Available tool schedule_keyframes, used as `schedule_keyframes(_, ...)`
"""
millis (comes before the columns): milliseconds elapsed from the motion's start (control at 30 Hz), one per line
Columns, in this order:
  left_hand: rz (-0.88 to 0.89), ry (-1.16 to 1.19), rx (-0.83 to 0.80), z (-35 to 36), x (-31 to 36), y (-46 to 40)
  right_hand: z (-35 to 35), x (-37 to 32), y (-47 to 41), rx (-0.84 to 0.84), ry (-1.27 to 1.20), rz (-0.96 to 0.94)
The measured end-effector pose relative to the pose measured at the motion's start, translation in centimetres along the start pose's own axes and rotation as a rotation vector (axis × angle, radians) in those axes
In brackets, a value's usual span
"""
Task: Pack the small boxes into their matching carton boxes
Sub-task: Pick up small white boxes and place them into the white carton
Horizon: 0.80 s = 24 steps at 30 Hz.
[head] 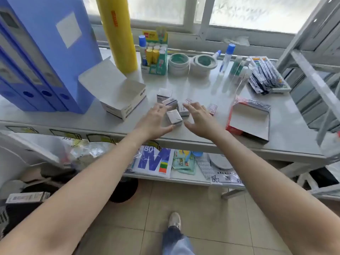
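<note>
From the head camera, the left hand (155, 122) and right hand (199, 119) hover with fingers spread wide, holding nothing. The small white boxes (174, 116) lie between the fingertips. Closing carelessly could scatter them, or mix them toward the red carton (248, 120) instead of the white carton (125, 100).

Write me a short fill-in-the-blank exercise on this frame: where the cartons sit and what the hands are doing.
1. The open white carton lies to the ____ of the cluster of small boxes.
2. The open carton with the ____ outside lies on the other side of them.
3. Both the left hand and the right hand are ____, holding nothing.
4. Behind the white carton stands a tall ____ roll.

Missing words: left; red; open; yellow
</note>
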<state>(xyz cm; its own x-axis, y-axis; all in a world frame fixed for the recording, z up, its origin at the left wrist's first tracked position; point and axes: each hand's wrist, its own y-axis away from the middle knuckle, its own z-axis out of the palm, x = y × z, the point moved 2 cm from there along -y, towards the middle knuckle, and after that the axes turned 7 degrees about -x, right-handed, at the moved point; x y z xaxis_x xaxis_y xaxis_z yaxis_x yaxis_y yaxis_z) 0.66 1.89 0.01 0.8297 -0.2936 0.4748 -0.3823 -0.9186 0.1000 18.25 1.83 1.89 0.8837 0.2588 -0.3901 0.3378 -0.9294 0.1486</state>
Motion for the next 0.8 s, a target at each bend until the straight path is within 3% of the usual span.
schedule_keyframes(467,-0.073,-0.010,0.062,1.8,-0.2,-3.8,0.1,3.1,-4.7,0.002,-0.021,-0.050)
schedule_keyframes(667,-0.044,0.207,0.098,1.9,-0.2,-3.2,0.3,3.7,-6.1,-0.103,0.063,-0.025)
schedule_keyframes(800,-0.105,0.499,0.097,1.2,0.0,-2.5,0.3,3.7,-6.4,-0.043,0.064,-0.039)
